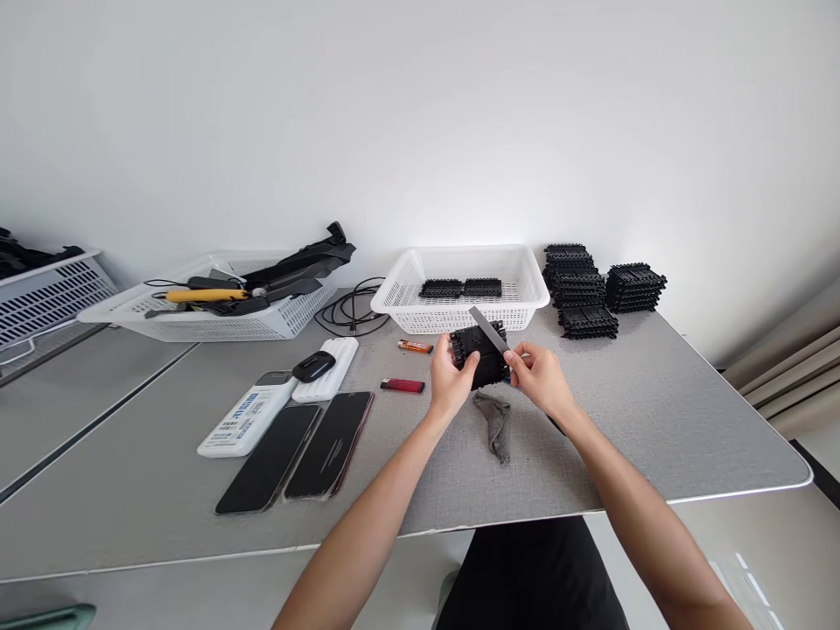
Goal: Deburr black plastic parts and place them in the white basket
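My left hand (452,381) is closed on a black plastic part (488,369) with toothed edges, its thumb lying over the face. My right hand (542,378) pinches one end of a flat grey metal strip (489,329), which slants up and left across the part; its exact kind cannot be made out. Below both hands a crumpled grey cloth (496,427) lies on the table. Just behind my right wrist a dark, slim object (556,425) shows only in part.
Behind the hands stands a white basket (459,321) with similar black parts (482,288). Stacked black parts (577,289) are to its right. Two lighters (402,385), phones (332,446), power banks (246,416) and a coiled cable (347,311) lie leftward, before a tool-filled basket (216,328).
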The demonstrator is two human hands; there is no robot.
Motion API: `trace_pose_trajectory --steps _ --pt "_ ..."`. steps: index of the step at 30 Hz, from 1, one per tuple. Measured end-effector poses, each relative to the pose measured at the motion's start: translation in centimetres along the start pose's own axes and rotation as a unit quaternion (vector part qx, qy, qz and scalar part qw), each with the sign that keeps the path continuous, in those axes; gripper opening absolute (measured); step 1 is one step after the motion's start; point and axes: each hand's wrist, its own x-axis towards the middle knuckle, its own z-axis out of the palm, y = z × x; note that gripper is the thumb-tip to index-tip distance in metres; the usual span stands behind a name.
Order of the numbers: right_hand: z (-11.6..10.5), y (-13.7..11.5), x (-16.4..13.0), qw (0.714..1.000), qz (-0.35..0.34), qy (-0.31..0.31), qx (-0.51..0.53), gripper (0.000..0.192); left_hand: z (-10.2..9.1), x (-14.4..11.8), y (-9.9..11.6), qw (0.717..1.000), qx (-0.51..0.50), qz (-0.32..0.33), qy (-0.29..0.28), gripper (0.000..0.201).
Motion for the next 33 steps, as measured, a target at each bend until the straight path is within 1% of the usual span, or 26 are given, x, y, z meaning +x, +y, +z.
trace_pose_trajectory --steps 2,4,6,8,10,15,17,21,23,25,28,33 --pt "0.0 -0.1 0.0 0.997 -0.022 0.042 -0.064 0.031 0.0 0.1 -0.1 1.000 0.009 -0.004 0.004 0.029" --pt "0.0 -0.2 -0.1 0.992 -0.034 0.066 -0.103 0.030 -0.1 0.2 -0.3 1.000 0.019 -0.004 0.007 0.028" --pt "0.0 -0.2 -0.1 0.992 -0.035 0.059 -0.104 0.029 -0.1 0.3 -0.5 1.000 0.027 -0.003 0.008 0.028" --pt "0.0 -0.2 -0.2 0.995 -0.034 0.032 -0.084 0.029 -0.2 0.3 -0.7 1.000 0.028 -0.001 0.009 0.028" --pt "0.0 -0.2 -0.2 0.997 -0.031 0.019 -0.072 0.030 -0.3 0.3 -0.7 1.000 0.023 0.002 0.009 0.027" --pt "-0.2 -0.2 -0.1 0.995 -0.023 0.059 -0.078 0.031 -0.4 0.5 -0.5 1.000 0.017 -0.001 0.019 0.028" --pt "-0.1 -0.2 -0.2 0.998 -0.021 0.040 -0.054 0.031 -0.4 0.6 -0.5 1.000 0.022 -0.003 0.020 0.028" --pt "0.7 -0.2 -0.3 0.999 -0.007 -0.052 0.012 0.029 -0.3 0.5 -0.7 0.999 0.029 0.012 0.012 0.027" --pt "1.1 -0.1 -0.3 0.996 -0.001 -0.078 0.031 0.028 -0.2 0.4 -0.8 0.999 0.025 0.021 0.005 0.027" --pt "1.2 0.0 -0.2 0.996 0.003 -0.082 0.040 0.028 -0.2 0.3 -0.8 0.999 0.023 0.023 0.004 0.027" --pt "1.0 0.1 -0.1 0.997 0.013 -0.064 0.042 0.028 -0.2 0.3 -0.7 0.999 0.027 0.022 0.006 0.026" --pt "0.8 0.1 -0.1 0.996 0.009 -0.077 0.051 0.028 -0.2 0.2 -0.5 0.999 0.019 0.026 0.002 0.027"
